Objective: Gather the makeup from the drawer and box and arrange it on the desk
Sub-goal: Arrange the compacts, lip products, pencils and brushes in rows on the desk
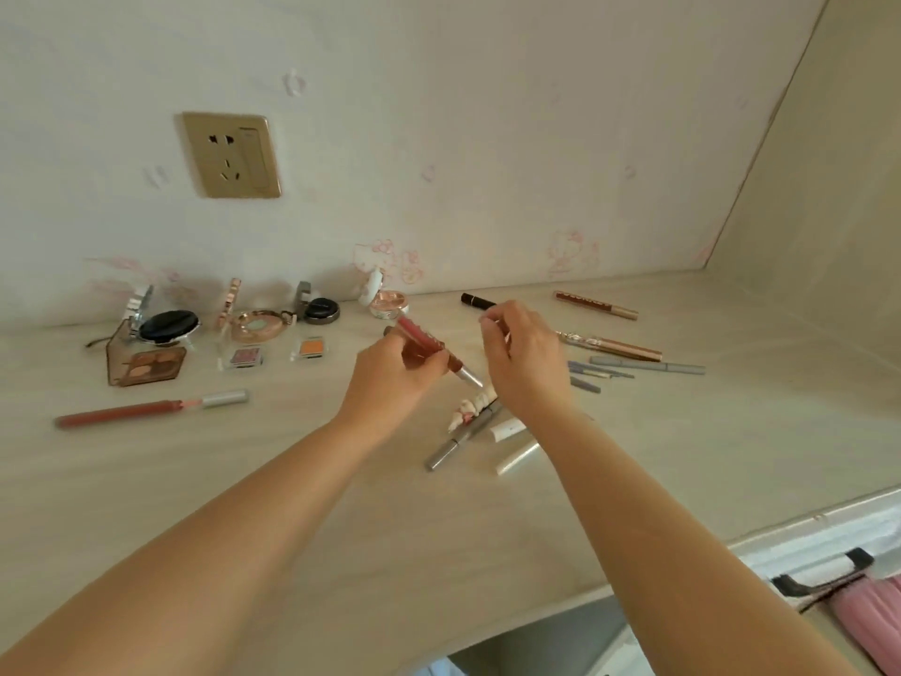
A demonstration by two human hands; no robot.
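My left hand (pixel 395 378) grips a reddish lip gloss tube (pixel 423 337) with a silver cap, held slanted above the pale desk (pixel 244 480). My right hand (pixel 524 353) hovers beside it with curled fingers; what it pinches is too small to tell. Under the hands lie a grey pencil (pixel 456 441), a white tube (pixel 517 456) and a small pale ornament (pixel 473 407). Another long red gloss (pixel 146 411) lies at the left. Open compacts and palettes (pixel 146 365) line the wall. Liners and pencils (pixel 648 365) lie to the right.
A gold wall socket (pixel 231 156) sits above the compacts. A black lipstick (pixel 478 301) lies by the wall. The desk's front edge runs at lower right, with a black drawer handle (pixel 824 573) and pink fabric (pixel 872 622) below it.
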